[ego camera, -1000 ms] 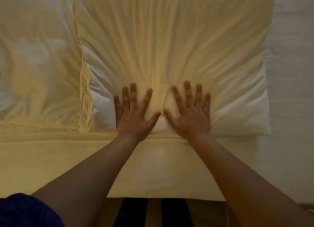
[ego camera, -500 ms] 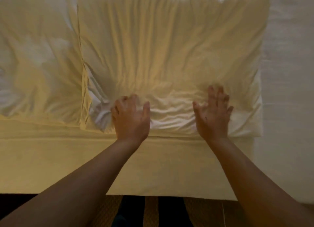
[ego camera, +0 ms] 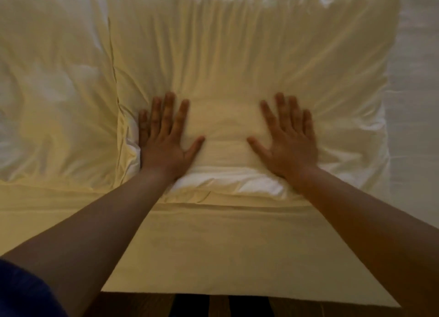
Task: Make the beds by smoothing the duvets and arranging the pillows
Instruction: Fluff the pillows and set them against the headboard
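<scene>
A large white pillow (ego camera: pixel 249 55) lies across the head of the bed, creased in long folds that run away from me. My left hand (ego camera: pixel 164 138) presses flat on its near left part, fingers straight and spread. My right hand (ego camera: pixel 289 140) presses flat on its near right part in the same way. A second white pillow (ego camera: pixel 52 91) lies to the left, its edge touching the first one. The sheet (ego camera: pixel 225 245) covers the near side of the bed below both pillows.
The bed's near edge (ego camera: pixel 237 295) runs across the bottom, with dark striped floor (ego camera: pixel 218 307) beneath it. Bare white bedding (ego camera: pixel 415 126) stretches to the right of the pillow. A blue sleeve (ego camera: pixel 21 293) shows at the bottom left.
Both hands went from side by side at the pillow's middle to wide apart. Their fingers curled on the fabric half a second ago and now lie flat and spread.
</scene>
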`<state>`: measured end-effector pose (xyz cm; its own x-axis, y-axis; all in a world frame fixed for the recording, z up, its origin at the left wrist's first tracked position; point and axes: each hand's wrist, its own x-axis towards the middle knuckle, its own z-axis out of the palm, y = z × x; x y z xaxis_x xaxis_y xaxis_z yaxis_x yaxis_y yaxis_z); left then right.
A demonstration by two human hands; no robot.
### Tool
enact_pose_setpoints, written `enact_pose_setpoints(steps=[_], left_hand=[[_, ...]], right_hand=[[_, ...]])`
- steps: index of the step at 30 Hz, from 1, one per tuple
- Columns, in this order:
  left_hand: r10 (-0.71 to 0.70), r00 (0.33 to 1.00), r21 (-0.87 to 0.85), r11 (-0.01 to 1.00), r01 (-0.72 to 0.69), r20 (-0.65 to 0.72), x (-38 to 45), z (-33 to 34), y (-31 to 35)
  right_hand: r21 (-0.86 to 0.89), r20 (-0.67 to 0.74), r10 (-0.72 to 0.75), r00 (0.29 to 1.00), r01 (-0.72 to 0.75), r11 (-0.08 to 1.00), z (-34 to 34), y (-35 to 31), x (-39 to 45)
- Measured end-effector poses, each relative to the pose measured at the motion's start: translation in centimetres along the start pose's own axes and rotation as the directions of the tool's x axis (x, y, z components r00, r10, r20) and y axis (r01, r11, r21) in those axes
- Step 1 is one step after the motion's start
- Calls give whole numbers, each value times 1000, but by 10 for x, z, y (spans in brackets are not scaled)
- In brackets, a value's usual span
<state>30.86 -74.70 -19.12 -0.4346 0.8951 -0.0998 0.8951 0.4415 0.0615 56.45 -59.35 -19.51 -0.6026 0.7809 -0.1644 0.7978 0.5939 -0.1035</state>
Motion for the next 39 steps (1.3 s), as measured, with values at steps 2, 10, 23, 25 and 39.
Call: enact_pose_setpoints(steps=[2, 10, 23, 25, 39], left_hand=[[-97, 995, -5, 995, 97, -1, -6, 1, -12], [-621, 767, -55, 770, 636, 162, -6, -6, 5], [198, 974, 46, 980, -195, -108, 205, -62, 55], [186, 980, 84, 980, -180, -67, 224, -63, 54], [-79, 996, 43, 996, 77, 39, 225, -33, 2]], right_hand=[[-26, 30, 80, 996, -79, 997, -6, 40, -10], [94, 82, 347, 934, -354, 930, -13, 69, -21], [164, -183, 5, 983, 25, 986, -70, -53, 206], [60, -134, -26, 991, 35, 998, -69, -50, 227], [-25, -4, 216, 976, -216, 976, -56, 54, 235]])
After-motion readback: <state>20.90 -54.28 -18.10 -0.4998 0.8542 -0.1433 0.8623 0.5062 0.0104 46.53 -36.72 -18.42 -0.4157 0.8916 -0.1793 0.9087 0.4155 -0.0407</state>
